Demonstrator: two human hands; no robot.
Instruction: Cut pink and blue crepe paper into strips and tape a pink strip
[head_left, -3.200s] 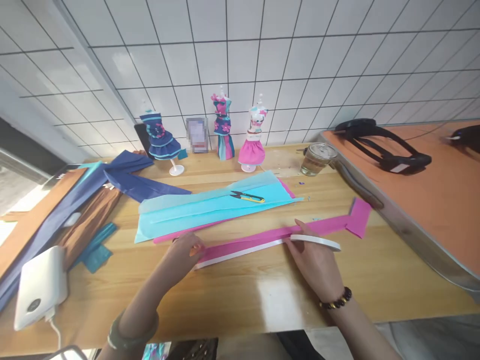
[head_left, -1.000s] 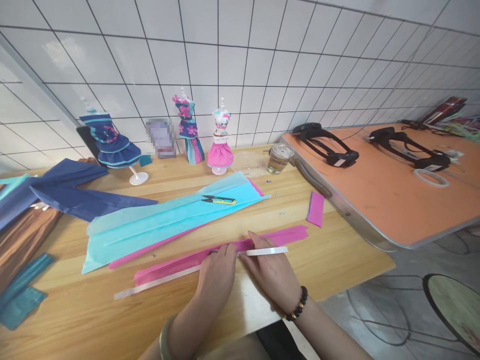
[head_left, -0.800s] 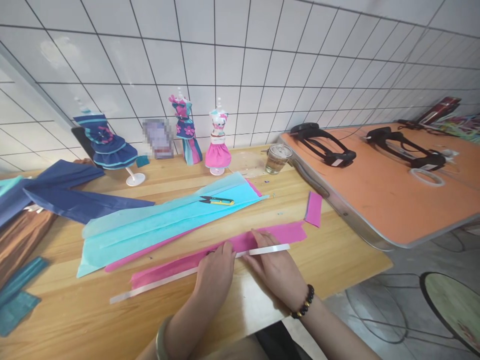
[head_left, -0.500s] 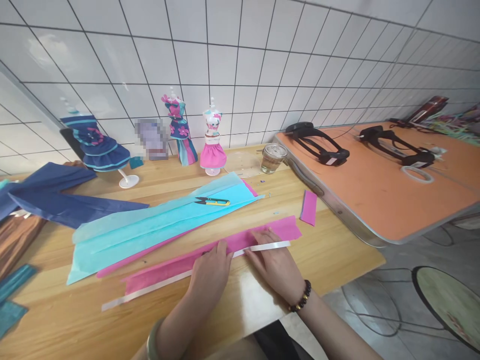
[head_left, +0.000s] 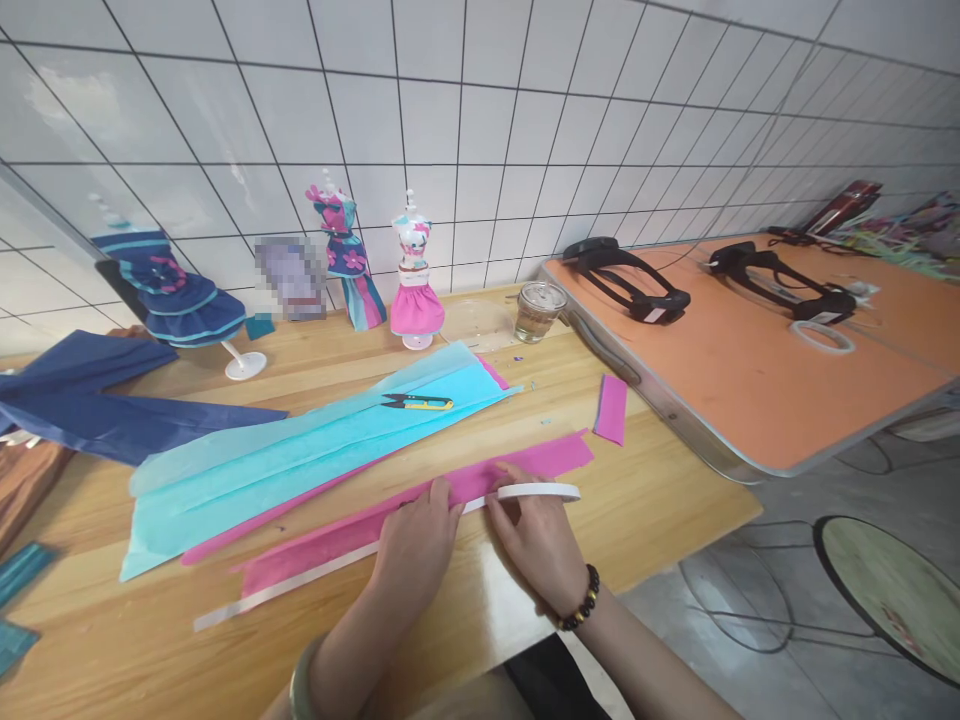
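A long pink fabric strip (head_left: 322, 548) lies slantwise on the wooden table, with white tape (head_left: 300, 577) along its near edge. My left hand (head_left: 420, 535) presses on the strip and tape near their middle, fingers close together. Just right of it, my right hand (head_left: 536, 530) holds a white tape roll (head_left: 540, 491), its fingertips at the pink fabric. Behind the strip lies layered turquoise fabric (head_left: 300, 450) with yellow-and-black thread snips (head_left: 417, 402) on top. A small pink piece (head_left: 611, 409) rests to the right.
Three small dress forms, one in a pink skirt (head_left: 418, 308), stand by the tiled wall. A glass (head_left: 538, 312) is near the orange table (head_left: 750, 400), which bears black head straps (head_left: 626, 280). Dark blue fabric (head_left: 90, 385) lies at left, a round stool (head_left: 892, 590) at right.
The tape roll in my right hand has turned, so its ring now shows as a thin oval. The view has shifted slightly; my left hand stays on the strip.
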